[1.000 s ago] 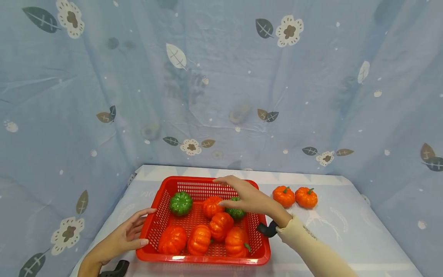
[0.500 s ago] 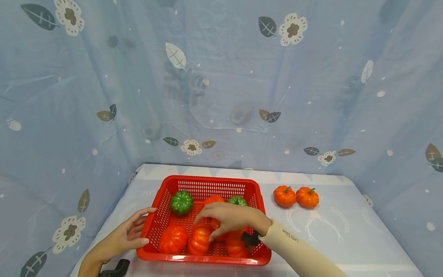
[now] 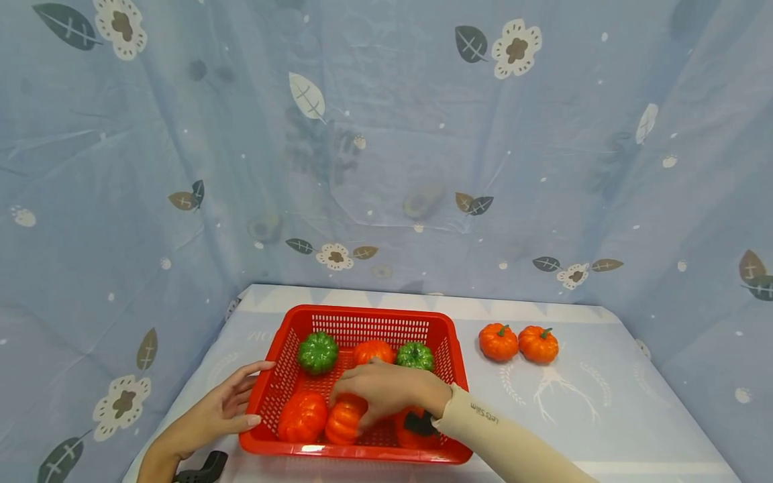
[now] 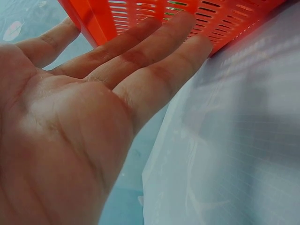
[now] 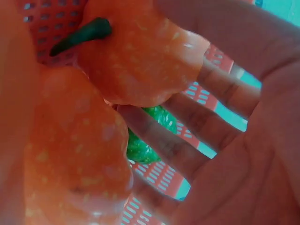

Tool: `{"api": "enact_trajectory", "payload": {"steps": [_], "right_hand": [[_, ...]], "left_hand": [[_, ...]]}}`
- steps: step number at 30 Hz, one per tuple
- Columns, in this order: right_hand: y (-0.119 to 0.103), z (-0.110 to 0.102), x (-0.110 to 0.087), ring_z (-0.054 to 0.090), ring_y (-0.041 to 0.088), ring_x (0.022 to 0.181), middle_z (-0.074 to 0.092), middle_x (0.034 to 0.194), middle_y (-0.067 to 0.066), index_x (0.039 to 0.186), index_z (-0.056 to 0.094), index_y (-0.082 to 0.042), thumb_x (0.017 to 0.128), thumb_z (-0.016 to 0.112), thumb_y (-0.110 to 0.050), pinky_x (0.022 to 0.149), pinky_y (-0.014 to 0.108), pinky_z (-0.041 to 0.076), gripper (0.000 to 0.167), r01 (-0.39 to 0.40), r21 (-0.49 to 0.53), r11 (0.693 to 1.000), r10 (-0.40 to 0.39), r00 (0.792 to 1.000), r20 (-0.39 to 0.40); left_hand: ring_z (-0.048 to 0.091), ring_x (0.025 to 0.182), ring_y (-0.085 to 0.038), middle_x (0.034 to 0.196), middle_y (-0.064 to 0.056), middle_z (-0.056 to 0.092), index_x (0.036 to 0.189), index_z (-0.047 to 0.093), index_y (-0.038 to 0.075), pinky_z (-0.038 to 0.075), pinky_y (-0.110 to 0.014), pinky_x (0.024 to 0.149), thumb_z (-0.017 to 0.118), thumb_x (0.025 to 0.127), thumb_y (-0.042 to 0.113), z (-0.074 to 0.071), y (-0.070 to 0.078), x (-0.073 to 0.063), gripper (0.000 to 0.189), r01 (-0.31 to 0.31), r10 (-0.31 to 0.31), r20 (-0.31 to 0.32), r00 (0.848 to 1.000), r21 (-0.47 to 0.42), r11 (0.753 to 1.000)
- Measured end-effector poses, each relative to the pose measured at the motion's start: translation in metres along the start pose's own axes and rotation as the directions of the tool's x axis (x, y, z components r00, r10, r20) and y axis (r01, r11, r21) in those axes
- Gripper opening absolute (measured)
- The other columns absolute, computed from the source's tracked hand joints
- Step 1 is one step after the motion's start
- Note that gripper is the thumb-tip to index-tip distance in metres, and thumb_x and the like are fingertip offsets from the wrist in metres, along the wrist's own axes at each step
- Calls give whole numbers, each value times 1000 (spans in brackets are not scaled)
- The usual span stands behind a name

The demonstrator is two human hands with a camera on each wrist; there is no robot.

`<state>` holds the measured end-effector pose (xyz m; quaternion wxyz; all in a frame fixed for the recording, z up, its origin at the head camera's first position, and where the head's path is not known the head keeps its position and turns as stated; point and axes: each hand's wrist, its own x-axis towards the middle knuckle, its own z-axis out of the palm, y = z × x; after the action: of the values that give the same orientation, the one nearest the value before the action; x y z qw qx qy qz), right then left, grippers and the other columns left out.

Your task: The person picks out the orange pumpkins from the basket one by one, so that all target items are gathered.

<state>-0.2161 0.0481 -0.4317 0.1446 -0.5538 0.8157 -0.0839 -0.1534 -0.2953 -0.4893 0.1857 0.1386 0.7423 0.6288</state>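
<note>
A red plastic basket (image 3: 356, 451) holds several toy-like pumpkins, orange-red and green. My right hand (image 3: 392, 388) reaches down into it and grips an orange pumpkin (image 3: 343, 424) near the front middle, fingers over its far side and thumb on the near side. In the right wrist view that orange pumpkin (image 5: 140, 56), with its dark green stem, sits between thumb and fingers. My left hand (image 3: 211, 416) rests at the basket's left side. The left wrist view shows its fingers (image 4: 159, 77) extended along the perforated wall.
One green pumpkin (image 3: 318, 353) lies at the basket's back left, another green pumpkin (image 3: 415, 356) at back right. Two orange pumpkins (image 3: 498, 342) stand on the table (image 3: 604, 429) right of the basket. A patterned curtain (image 3: 386, 147) encloses the table.
My right hand has come down from over the basket's back right to the front middle and closed around an orange pumpkin. The left hand has stayed at the basket's side.
</note>
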Motion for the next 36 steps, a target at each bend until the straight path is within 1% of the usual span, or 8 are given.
{"api": "enact_trajectory", "payload": {"steps": [8,13,15,19,22,26,29,36], "right_hand": [[7,-3,2,56,-4,105,64,119,-18,131,64,-26,90,76,-51,90,20,44,50,-27,86,996,29,1000,-13],[12,-1,4,44,-2,66,57,75,-15,128,65,-28,100,60,-55,74,20,38,39,-11,89,996,14,999,-33],[13,-1,4,40,0,62,53,70,-13,129,64,-29,103,55,-53,74,21,36,37,11,89,996,-9,1000,-25],[13,-3,2,50,-1,86,62,102,-14,133,64,-29,107,53,-42,84,16,40,31,78,117,990,-81,996,26],[12,-7,-2,50,1,110,58,126,-14,137,63,-30,106,59,-32,95,15,42,32,85,188,978,-104,990,96],[11,-9,-6,48,0,123,54,138,-14,145,55,-30,94,78,-20,103,19,42,57,44,265,963,-95,979,182],[11,-6,-7,46,0,128,51,143,-13,148,51,-29,84,87,-18,105,22,42,74,46,257,965,-99,976,194],[11,-2,-4,47,-3,128,53,141,-17,142,54,-32,77,93,-27,108,25,39,76,41,176,984,-67,987,145]], "left_hand": [[44,137,-43,157,-31,31,161,24,13,54,-34,98,65,97,4,0,-1,0,76,-5,5,14,1000,-15,1000],[44,138,-44,158,-32,29,161,24,12,55,-37,97,66,97,4,1,0,0,76,1,-1,3,1000,-22,1000],[43,138,-45,158,-32,29,161,25,12,56,-38,97,66,97,4,1,1,0,77,2,-2,1,1000,-24,1000],[42,138,-46,159,-32,28,160,25,13,56,-39,97,67,96,5,2,2,1,77,11,-11,-1,1000,-28,1000],[42,138,-46,159,-32,28,160,25,13,56,-40,97,68,96,6,2,2,1,77,19,-19,-5,1000,-30,999],[43,138,-45,158,-32,29,161,25,13,56,-40,97,67,96,6,2,1,1,77,20,-20,-3,1000,-33,999],[44,137,-44,158,-31,30,161,25,13,56,-38,97,67,96,5,1,0,1,77,18,-18,0,1000,-35,999],[44,137,-43,158,-31,29,161,25,13,55,-38,97,66,97,5,1,-2,2,76,11,-11,4,1000,-35,999]]}}
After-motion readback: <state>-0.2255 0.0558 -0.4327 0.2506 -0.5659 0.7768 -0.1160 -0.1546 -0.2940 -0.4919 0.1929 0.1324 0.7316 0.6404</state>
